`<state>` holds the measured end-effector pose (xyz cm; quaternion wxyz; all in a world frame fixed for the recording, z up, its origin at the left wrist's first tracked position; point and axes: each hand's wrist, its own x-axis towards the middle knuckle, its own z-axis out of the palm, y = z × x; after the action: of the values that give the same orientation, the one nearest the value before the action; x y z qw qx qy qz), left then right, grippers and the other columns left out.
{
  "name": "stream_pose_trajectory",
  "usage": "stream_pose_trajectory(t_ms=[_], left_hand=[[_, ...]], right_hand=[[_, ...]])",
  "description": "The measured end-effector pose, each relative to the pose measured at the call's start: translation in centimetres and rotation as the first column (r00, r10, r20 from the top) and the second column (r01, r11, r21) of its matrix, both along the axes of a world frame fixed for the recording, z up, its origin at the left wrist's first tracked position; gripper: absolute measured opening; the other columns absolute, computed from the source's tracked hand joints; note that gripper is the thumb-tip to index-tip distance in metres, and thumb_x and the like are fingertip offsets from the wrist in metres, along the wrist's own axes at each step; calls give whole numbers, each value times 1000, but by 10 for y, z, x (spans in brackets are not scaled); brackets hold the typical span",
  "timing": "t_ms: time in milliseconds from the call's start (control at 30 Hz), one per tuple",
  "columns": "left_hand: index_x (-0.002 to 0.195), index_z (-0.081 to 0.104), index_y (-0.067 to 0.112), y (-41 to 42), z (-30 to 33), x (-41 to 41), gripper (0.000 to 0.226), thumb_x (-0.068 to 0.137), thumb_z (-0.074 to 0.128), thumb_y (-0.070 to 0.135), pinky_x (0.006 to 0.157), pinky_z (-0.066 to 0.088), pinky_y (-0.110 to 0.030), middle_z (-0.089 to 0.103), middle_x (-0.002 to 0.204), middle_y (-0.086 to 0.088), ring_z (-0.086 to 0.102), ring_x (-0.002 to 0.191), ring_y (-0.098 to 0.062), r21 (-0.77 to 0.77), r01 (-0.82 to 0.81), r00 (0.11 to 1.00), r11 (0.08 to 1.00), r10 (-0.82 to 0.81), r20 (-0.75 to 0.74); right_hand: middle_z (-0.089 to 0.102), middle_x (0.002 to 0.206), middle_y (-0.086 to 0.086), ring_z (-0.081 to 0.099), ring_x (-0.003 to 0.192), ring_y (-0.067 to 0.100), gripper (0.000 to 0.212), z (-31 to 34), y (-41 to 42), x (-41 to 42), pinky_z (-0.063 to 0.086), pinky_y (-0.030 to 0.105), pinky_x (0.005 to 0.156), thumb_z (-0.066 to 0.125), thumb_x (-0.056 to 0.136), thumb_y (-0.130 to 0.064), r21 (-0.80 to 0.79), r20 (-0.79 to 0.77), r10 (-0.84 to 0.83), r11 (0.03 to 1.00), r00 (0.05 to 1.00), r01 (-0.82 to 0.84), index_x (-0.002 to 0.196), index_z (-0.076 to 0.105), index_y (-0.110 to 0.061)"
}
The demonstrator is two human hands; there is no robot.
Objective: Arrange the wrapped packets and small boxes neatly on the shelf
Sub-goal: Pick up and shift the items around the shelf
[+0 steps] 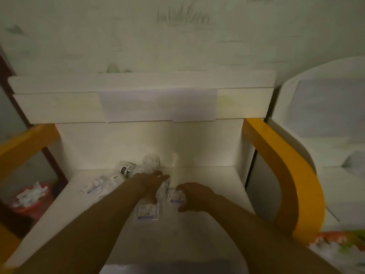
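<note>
Both forearms enter from the bottom edge and reach over the white shelf (197, 234). Nearest lies one flat wrapped packet (148, 212), loose between the arms. Just beyond, my right hand (194, 197) is curled narrowly around a second packet (176, 196), thumb below and fingers above; I judge it gripped, though blur hides the contact. My left hand (153, 179) is extended flat with fingers wide, over a clear wrapped item (163, 188); I cannot tell whether it touches. Further left lie two more packets (92, 187), and at the back wall a dark-labelled container (127, 169) on its side beside a clear crumpled wrapper (151, 161). Recommendation: square the held packet beside its neighbour, edges parallel to the shelf front, before gathering the strays.
</note>
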<state>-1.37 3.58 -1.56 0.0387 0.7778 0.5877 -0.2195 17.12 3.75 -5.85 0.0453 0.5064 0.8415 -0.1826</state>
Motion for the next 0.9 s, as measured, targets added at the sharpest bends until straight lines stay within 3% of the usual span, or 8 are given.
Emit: stream_pose_trajectory(t_ms=[200, 300, 400, 567, 733, 900], left_hand=[[144, 24, 34, 4, -13, -3, 81, 78, 71, 45, 95, 46, -43, 34, 150, 0, 53, 123, -28, 68, 3, 996, 998, -9, 86], [144, 26, 32, 4, -7, 0, 88, 73, 75, 49, 97, 46, -42, 40, 145, -1, 53, 122, -28, 95, 23, 994, 995, -33, 107], [142, 28, 35, 4, 9, 5, 93, 66, 78, 54, 102, 44, -40, 43, 144, 1, 50, 125, -24, 74, -4, 969, 997, -14, 248], [145, 32, 30, 3, 63, 15, 89, 72, 79, 48, 105, 39, -31, 44, 140, 3, 45, 125, -18, 58, 60, 947, 996, -76, 313], [145, 31, 29, 6, 119, 25, 90, 72, 81, 43, 107, 36, -29, 37, 144, 1, 43, 125, -18, 209, 77, 893, 975, -160, 421], [143, 31, 25, 1, 158, 61, 86, 74, 81, 35, 107, 35, -35, 31, 146, -4, 36, 130, -23, 309, 104, 843, 945, -249, 476]], right_hand=[[51, 133, 4, 50, 117, 26, 68, -15, -2, -2, 46, 39, 93, 75, 77, -44, 73, -46, -54, 996, 997, 57, 134, 45, -25], [51, 130, 6, 52, 116, 26, 68, -11, -4, 3, 46, 37, 92, 76, 76, -42, 55, -55, -73, 996, 996, 76, 134, 45, -25], [50, 132, 7, 52, 118, 27, 74, 4, -7, 13, 46, 38, 93, 75, 77, -42, 66, -34, -92, 993, 995, 94, 140, 40, -25], [49, 132, 7, 52, 117, 28, 74, 62, -4, 33, 48, 39, 93, 75, 76, -42, 164, -37, -116, 979, 993, 120, 139, 41, -24], [49, 129, 7, 53, 114, 26, 69, 131, -7, 60, 48, 37, 92, 74, 78, -40, 308, -70, -145, 938, 987, 160, 137, 43, -24], [49, 128, 7, 53, 114, 27, 65, 182, -17, 98, 46, 36, 92, 71, 79, -40, 411, -68, -171, 893, 983, 184, 135, 45, -24]])
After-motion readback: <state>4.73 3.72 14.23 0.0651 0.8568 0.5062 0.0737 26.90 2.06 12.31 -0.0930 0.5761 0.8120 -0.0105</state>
